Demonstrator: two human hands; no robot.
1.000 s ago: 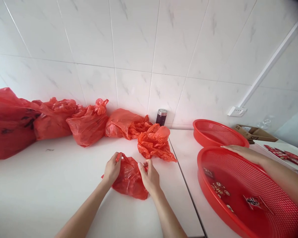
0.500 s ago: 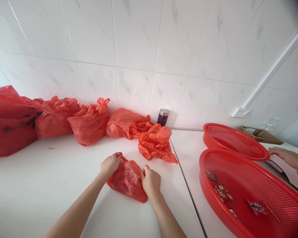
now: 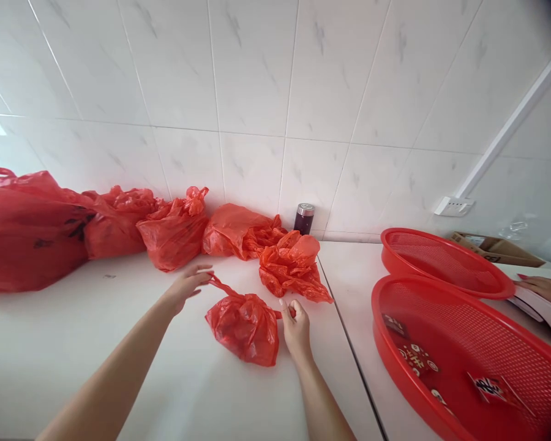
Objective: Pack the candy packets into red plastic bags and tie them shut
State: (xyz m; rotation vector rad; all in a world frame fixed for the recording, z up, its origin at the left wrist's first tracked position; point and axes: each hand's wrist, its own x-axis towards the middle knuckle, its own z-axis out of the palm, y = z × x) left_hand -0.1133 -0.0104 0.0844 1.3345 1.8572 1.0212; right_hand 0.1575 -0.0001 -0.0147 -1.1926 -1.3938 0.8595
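Holding a small red bag [image 3: 245, 327] by both handles, no knot in sight

The bag rests on the white table [image 3: 82, 367] between the two hands, its lumpy body gathered under a narrowed neck. The left hand [image 3: 186, 289] has one handle lightly at its fingertips, stretched into a thin strip, its other fingers loosely spread. The right hand [image 3: 297, 324] clenches the opposite handle in a curled grip, thumb raised.

Judging by how things lie, the gathering is done and both handles are out; any fastening is undone, since they stand apart, uncrossed. What the bag contains cannot be told through the plastic.

Along the wall stand four fuller red bags [image 3: 172, 242], one with a bunched, seemingly knotted top. Crumpled red plastic [image 3: 291, 263] lies just beyond the right hand, near a dark bottle [image 3: 303, 220].

On the adjoining surface, a large red basket [image 3: 477, 331] holds a few printed packets [image 3: 491, 387]; behind it sits a smaller red basket [image 3: 431, 248], with another person's hand [image 3: 544, 289] near its rim.
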